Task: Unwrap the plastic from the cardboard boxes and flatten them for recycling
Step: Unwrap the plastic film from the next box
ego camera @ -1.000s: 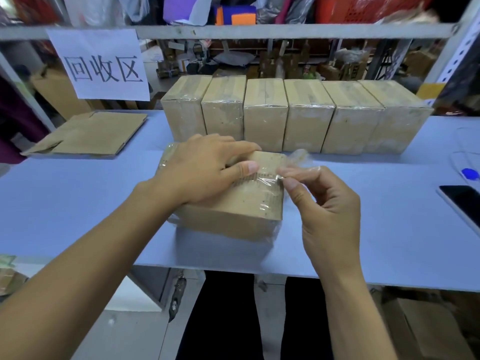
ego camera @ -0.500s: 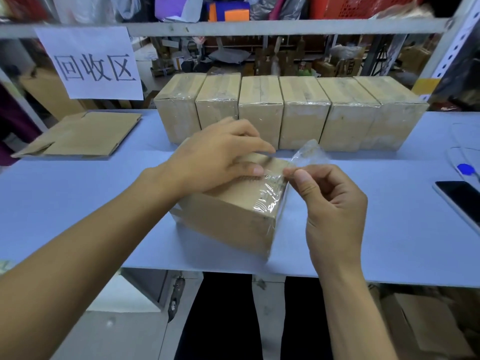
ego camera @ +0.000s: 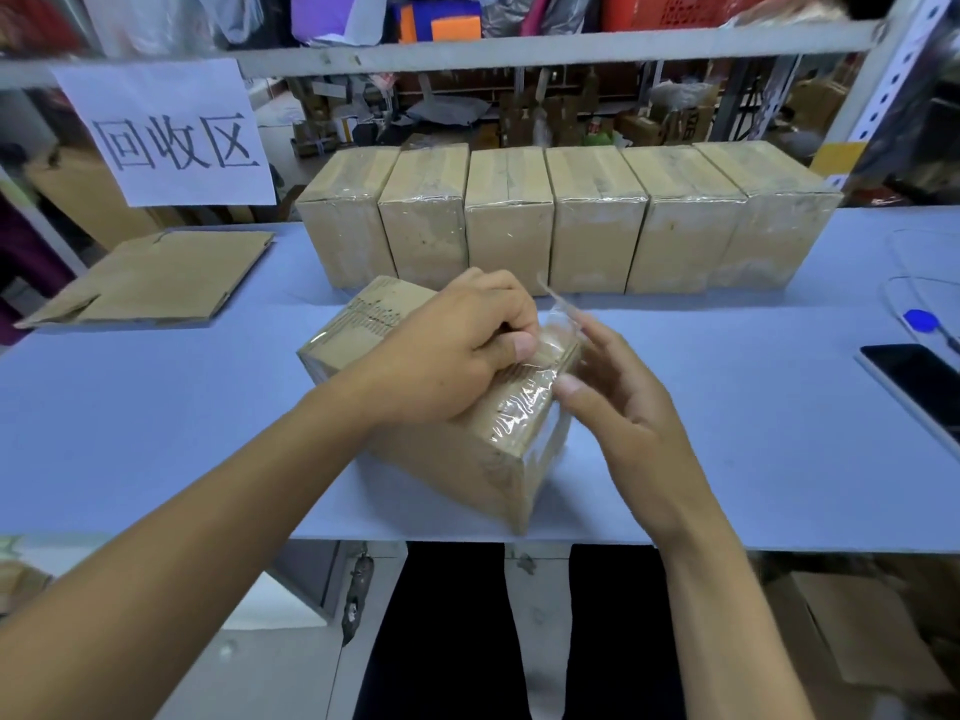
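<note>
We pinch the film (ego camera: 553, 324) with our left hand (ego camera: 457, 350), right hand (ego camera: 618, 402) loose, on the first box (ego camera: 452, 449); six wrapped boxes (ego camera: 561, 220) wait, one flattened box (ego camera: 150, 275) done.

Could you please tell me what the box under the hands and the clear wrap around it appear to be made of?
The box looks like matte brown corrugated cardboard: dull tan faces and crisp folded edges. The wrap appears to be thin, glossy, transparent plastic film: it wrinkles, catches highlights, and a loose flap stands up by the fingers.

Seven wrapped boxes (ego camera: 509, 226), one flattened carton (ego camera: 150, 278), one paper sign (ego camera: 166, 132), one phone (ego camera: 914, 381), two hands (ego camera: 457, 350).
</note>
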